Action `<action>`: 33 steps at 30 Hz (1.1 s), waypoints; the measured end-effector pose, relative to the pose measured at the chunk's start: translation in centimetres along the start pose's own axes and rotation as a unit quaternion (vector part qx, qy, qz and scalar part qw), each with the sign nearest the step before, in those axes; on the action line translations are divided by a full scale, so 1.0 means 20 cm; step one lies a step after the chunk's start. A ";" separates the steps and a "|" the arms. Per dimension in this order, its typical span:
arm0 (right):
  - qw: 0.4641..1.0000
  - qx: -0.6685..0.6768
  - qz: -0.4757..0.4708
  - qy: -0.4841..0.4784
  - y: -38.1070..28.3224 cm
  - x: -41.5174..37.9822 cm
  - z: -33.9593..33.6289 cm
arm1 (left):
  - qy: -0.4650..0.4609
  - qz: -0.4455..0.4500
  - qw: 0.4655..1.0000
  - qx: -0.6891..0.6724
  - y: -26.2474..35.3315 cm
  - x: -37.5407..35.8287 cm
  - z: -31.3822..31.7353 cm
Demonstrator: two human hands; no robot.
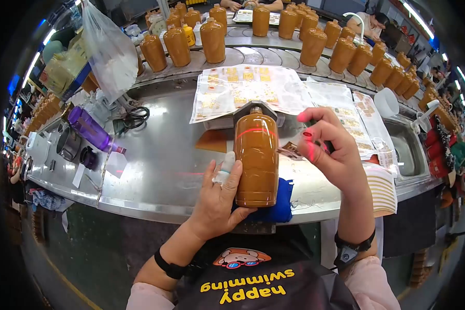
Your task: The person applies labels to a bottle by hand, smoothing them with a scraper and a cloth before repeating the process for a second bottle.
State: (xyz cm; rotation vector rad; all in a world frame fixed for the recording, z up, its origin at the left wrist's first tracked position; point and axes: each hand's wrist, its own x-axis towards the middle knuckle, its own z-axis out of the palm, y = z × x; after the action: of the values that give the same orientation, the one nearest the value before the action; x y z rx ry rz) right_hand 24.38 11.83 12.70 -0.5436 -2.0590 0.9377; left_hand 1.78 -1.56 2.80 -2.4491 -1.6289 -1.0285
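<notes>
A glossy brown bottle (256,170) lies on its side before me, its neck in the notch of a dark V-shaped rest (237,110) and its base toward me. My left hand (217,196) is closed on the bottle's left side and base, thumb under the bottom edge; one finger wears a white wrap. Right of the bottle, my right hand (333,147) is raised with thumb and fingers pinched together. A small red oval shows at its fingertips; what the pinch holds I cannot tell. A small printed piece (291,150) lies beside the bottle. Blue cloth (284,201) sits under the base.
Decal sheets (243,90) with gold prints lie beyond the bottle. Brown bottles (213,41) line the curved conveyor (243,54). Left are a purple bottle (90,128), scissors (136,118) and a hanging plastic bag (108,51); right, a sink (411,150). Other people sit across the conveyor.
</notes>
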 end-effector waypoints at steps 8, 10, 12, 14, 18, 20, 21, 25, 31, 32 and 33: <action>1.000 -0.014 -0.026 -0.010 0.22 0.14 0.18 | 0.001 -0.021 0.989 -0.148 -0.04 0.05 -0.03; 0.999 -0.022 -0.025 -0.003 0.28 0.15 0.22 | 0.018 -0.062 0.963 -0.260 -0.07 0.07 -0.02; 0.999 -0.040 -0.024 -0.005 0.29 0.15 0.23 | 0.074 -0.133 0.884 -0.443 -0.11 0.10 0.04; 0.999 -0.045 -0.016 -0.011 0.30 0.17 0.24 | 0.070 -0.213 0.854 -0.469 -0.08 0.21 0.04; 0.999 -0.027 0.013 -0.023 0.30 0.17 0.22 | 0.055 -0.255 0.803 -0.536 -0.08 0.28 0.10; 0.999 -0.012 0.023 -0.024 0.29 0.16 0.22 | 0.061 -0.249 0.786 -0.562 -0.05 0.28 0.12; 0.999 -0.004 0.027 -0.026 0.30 0.16 0.22 | 0.056 -0.247 0.784 -0.567 -0.05 0.28 0.12; 1.000 -0.010 -0.002 -0.009 0.32 0.17 0.24 | 0.049 -0.241 0.776 -0.581 -0.07 0.27 0.12; 1.000 -0.003 0.011 -0.024 0.34 0.16 0.23 | 0.048 -0.246 0.757 -0.604 -0.04 0.29 0.10; 1.000 0.001 0.014 -0.024 0.34 0.16 0.23 | 0.048 -0.247 0.752 -0.609 -0.04 0.29 0.10; 1.000 0.006 0.018 -0.024 0.34 0.16 0.23 | 0.049 -0.247 0.753 -0.608 -0.04 0.29 0.10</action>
State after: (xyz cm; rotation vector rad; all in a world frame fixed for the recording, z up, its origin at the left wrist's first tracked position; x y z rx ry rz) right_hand 19.04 16.25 7.11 -0.5572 -2.0921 0.9923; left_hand 3.43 4.26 4.00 -2.2660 -1.9266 -3.0282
